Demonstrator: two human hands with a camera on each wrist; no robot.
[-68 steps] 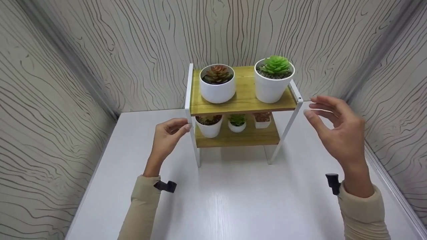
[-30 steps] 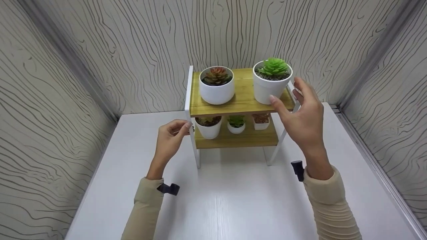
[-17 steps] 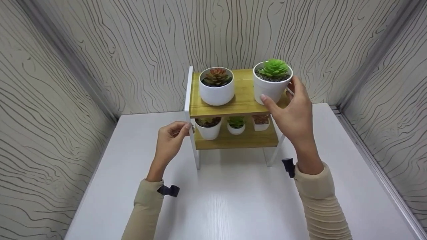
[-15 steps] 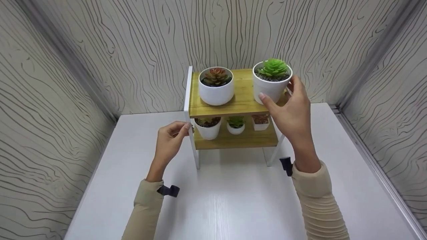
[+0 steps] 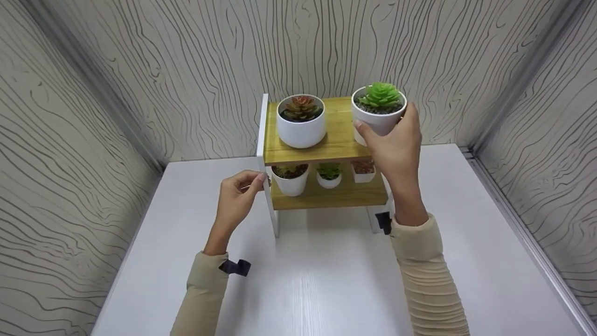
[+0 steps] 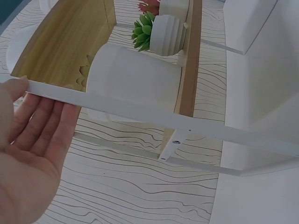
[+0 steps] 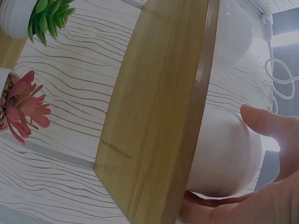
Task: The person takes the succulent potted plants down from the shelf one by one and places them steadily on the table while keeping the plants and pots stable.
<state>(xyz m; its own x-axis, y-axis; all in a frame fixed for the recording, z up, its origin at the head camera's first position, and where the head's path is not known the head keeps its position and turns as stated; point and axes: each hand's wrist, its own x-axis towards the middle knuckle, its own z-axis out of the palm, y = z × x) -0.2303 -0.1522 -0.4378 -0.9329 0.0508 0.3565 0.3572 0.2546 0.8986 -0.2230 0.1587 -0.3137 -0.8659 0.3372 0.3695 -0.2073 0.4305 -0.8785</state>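
On the right of the stand's upper wooden shelf [image 5: 338, 123] is a tapered white pot [image 5: 378, 121] with a bright green succulent [image 5: 381, 94]. My right hand [image 5: 399, 151] grips this pot, thumb in front and fingers round its right side; in the right wrist view the pot [image 7: 224, 154] is beside the shelf's edge. Whether it touches the shelf is unclear. At left, my left hand [image 5: 237, 193] pinches the stand's white front upright [image 5: 262, 126], thumb outside and fingers behind. A rounded white pot [image 5: 301, 132] with a reddish succulent stands on the upper shelf's left.
The lower shelf [image 5: 331, 198] bears a white pot [image 5: 291, 183], a small round pot [image 5: 329, 181] with a green plant and a small square pot [image 5: 364, 176] with a reddish one. A white tabletop [image 5: 303, 280] lies beneath, with wood-patterned panels [image 5: 210, 70] around it.
My right hand has come leftward from beside the stand and closed round the green succulent's pot, which has shifted very slightly left. The left hand stays at the upright.
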